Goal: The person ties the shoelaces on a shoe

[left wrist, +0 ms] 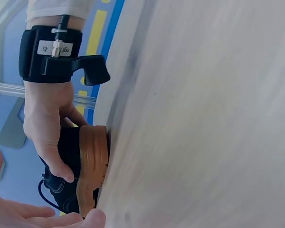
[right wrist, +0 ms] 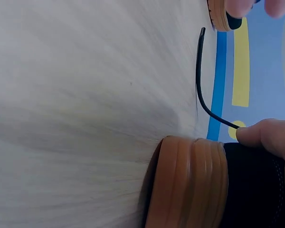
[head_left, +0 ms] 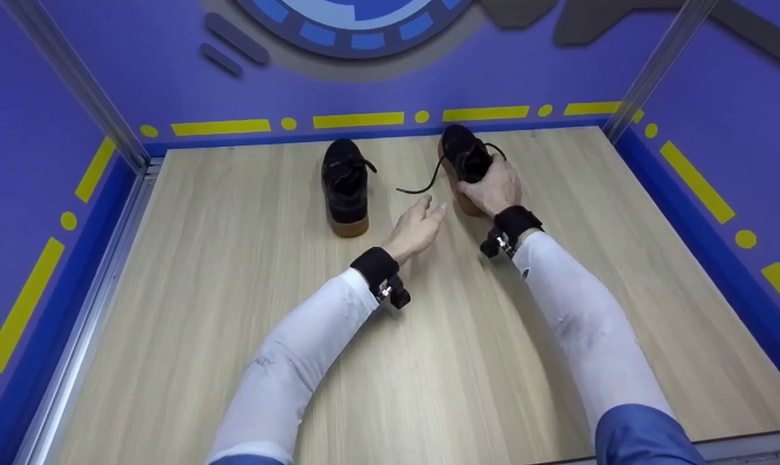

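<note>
A black shoe with a tan sole stands at the back right, toe toward the rear wall. My right hand grips it around the collar near the heel, thumb on one side and fingers over the other. One black lace trails from this shoe to the left, its end loose. My left hand is held over the board with its fingers extended, holding nothing, near that lace end. The matching black shoe stands to the left, its tan heel toward me and a lace sticking out on its right.
Both shoes are on a light wood-grain board. Blue-purple walls with yellow marks rise behind it and at both sides. A metal rail runs along the left edge. Each wrist wears a black strap with a small camera mount.
</note>
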A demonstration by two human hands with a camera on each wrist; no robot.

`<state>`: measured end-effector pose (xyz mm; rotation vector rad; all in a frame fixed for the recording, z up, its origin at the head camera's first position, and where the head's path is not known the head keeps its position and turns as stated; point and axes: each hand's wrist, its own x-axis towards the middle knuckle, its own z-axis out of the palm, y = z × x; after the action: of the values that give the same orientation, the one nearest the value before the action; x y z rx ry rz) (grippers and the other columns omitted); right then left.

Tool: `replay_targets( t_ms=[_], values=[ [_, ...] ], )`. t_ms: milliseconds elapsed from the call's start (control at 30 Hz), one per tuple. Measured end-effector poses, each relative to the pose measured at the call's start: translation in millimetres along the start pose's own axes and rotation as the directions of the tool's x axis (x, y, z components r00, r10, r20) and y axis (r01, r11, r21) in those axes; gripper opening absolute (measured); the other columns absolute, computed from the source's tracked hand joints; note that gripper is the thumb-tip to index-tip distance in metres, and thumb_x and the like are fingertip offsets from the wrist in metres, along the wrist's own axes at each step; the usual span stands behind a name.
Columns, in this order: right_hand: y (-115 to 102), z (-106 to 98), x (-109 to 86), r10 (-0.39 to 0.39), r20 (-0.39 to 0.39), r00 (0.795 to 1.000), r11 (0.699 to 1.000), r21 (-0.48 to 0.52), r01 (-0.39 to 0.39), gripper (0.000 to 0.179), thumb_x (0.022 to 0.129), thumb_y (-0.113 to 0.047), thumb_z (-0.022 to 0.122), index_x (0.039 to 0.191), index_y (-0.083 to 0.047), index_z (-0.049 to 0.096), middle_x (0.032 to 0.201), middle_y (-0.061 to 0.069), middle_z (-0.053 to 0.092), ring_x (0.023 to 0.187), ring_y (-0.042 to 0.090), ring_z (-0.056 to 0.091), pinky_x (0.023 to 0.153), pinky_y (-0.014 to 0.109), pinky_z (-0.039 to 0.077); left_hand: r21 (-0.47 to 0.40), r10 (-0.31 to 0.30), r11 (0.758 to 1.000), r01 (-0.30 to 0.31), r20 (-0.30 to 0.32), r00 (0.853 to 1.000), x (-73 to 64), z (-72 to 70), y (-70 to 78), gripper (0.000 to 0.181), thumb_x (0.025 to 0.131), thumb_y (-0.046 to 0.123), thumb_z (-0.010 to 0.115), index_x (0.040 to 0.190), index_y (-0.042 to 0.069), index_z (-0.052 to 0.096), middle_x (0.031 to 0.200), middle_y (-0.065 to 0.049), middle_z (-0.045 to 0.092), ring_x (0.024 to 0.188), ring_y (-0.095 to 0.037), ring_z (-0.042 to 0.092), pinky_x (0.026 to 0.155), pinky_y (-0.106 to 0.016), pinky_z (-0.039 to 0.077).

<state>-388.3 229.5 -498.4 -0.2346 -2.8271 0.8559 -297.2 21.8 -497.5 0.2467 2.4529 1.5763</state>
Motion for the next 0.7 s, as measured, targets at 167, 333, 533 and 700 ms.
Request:
replay_targets(
  t_ms=[167, 333, 533, 700],
  values=[
    [0.2, -1.0, -8.5, -0.040, -0.021, 0.999, 0.999, -0.021, 0.040, 0.090, 0.086, -0.046, 0.089, 0.154, 0.002, 0.055, 0.150, 0.028, 0.067, 0.141, 0.048, 0.065, 0.118, 0.059, 0.054, -0.017, -0.015, 1.000, 0.015, 0.001, 1.000, 3.6, 3.3, 5.8, 0.071, 0.119, 0.045, 0.045, 0.175, 0.004, 0.033, 0.181, -0.018, 0.041, 0.169, -0.033, 0.041, 0.140, -0.044, 0.035],
    [0.3, -2.6, -18.4, -0.072, -0.031, 0.997, 0.996, -0.052, 0.070, 0.088, 0.086, -0.047, 0.091, 0.150, 0.003, 0.057, 0.146, 0.029, 0.069, 0.136, 0.050, 0.067, 0.115, 0.062, 0.055, -0.022, -0.008, 1.000, 0.008, 0.010, 1.000, 6.7, 6.9, 10.9, 0.069, 0.119, 0.043, 0.045, 0.175, 0.005, 0.034, 0.179, -0.019, 0.044, 0.166, -0.033, 0.046, 0.138, -0.043, 0.039],
    [-4.5, -3.8, -34.9, -0.094, -0.019, 0.995, 0.992, -0.087, 0.092, 0.088, 0.087, -0.050, 0.091, 0.149, 0.003, 0.057, 0.143, 0.028, 0.069, 0.132, 0.051, 0.069, 0.111, 0.065, 0.057, -0.104, -0.012, 0.994, 0.014, 0.019, 1.000, 18.7, 10.0, 6.5, 0.070, 0.118, 0.042, 0.050, 0.177, 0.009, 0.031, 0.182, -0.017, 0.039, 0.169, -0.033, 0.041, 0.139, -0.043, 0.037],
    [-10.2, -1.3, -50.0, -0.134, -0.008, 0.991, 0.983, -0.125, 0.132, 0.089, 0.088, -0.054, 0.084, 0.150, 0.004, 0.057, 0.141, 0.029, 0.069, 0.129, 0.053, 0.070, 0.106, 0.067, 0.059, -0.066, -0.020, 0.998, 0.018, -0.029, 0.999, 72.5, 28.9, -36.7, 0.069, 0.115, 0.046, 0.054, 0.173, 0.012, 0.042, 0.177, -0.013, 0.049, 0.166, -0.029, 0.047, 0.135, -0.040, 0.042]
  ],
)
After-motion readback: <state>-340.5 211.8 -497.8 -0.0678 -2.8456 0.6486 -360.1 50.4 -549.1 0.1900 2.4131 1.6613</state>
